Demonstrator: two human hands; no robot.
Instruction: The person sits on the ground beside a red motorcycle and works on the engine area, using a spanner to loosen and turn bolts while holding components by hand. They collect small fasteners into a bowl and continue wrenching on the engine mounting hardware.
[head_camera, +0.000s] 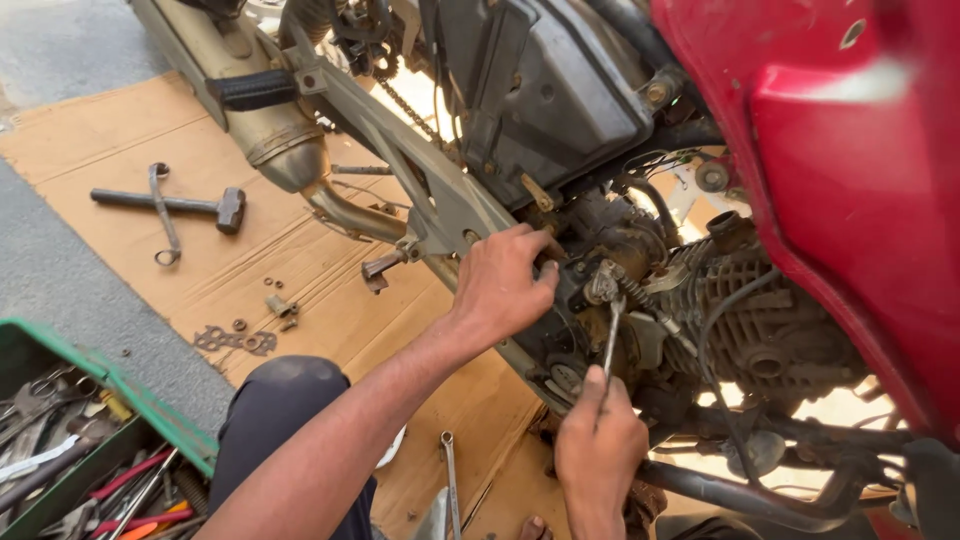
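Observation:
A motorcycle stands over flattened cardboard, its finned engine (760, 320) and carburettor area (610, 270) exposed under a red fuel tank (850, 170). My right hand (598, 440) grips the lower end of a slim metal spanner (611, 335) whose head sits on a fitting beside the carburettor. My left hand (505, 280) presses against the dark engine part just left of that fitting, fingers curled around it. My knee (285, 400) in dark trousers shows below.
A hammer (175, 203) and a spanner (163, 215) lie on the cardboard (300, 270) at left, with small nuts and a chain piece (240, 340) nearby. A green toolbox (80, 450) full of tools sits bottom left. Another spanner (449, 480) lies near my knee. The exhaust (270, 130) runs upper left.

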